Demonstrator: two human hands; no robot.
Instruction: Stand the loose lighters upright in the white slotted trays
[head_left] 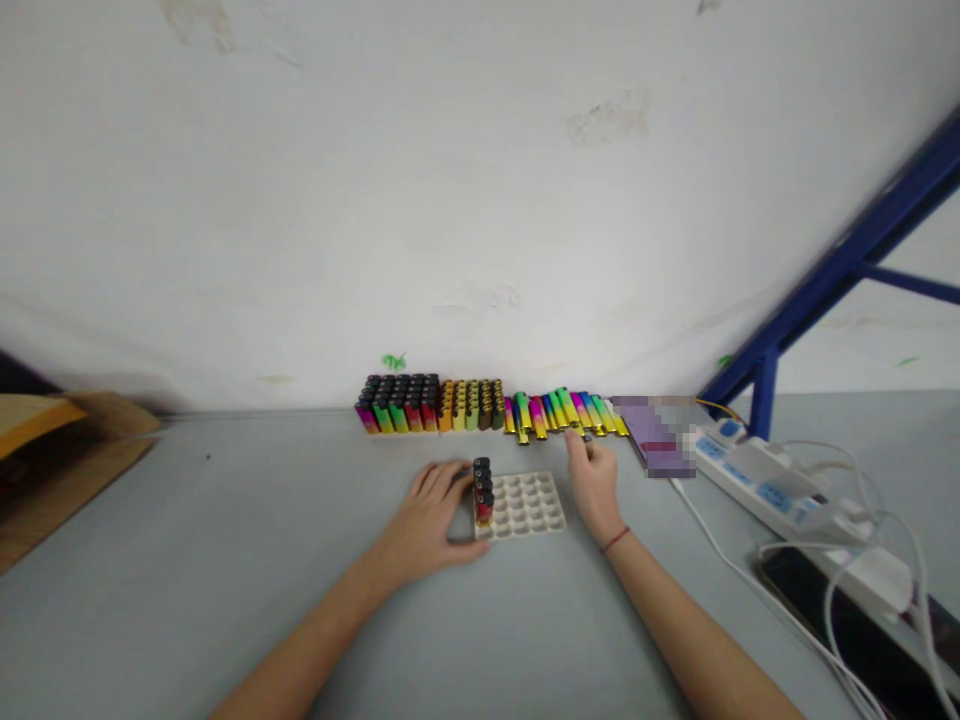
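A pale tray with round pockets (525,505) lies on the table, with several black-topped lighters (484,490) standing in its left column. My left hand (431,520) is open around the left end of the tray, fingers behind and thumb along the front edge. To the right of the tray, my right hand (596,480) is raised and closed. A small dark end shows at its fingers and looks like the top of a lighter; the rest is hidden. Just beyond that hand is a loose pile of shiny multicoloured lighters (559,410).
Along the wall stand rows of black-topped lighters (405,403) and gold-ended ones (472,405). At right are a purple flat object (660,440), a white power strip (787,500) with cables and a dark phone (825,610). Cardboard (90,440) lies at left.
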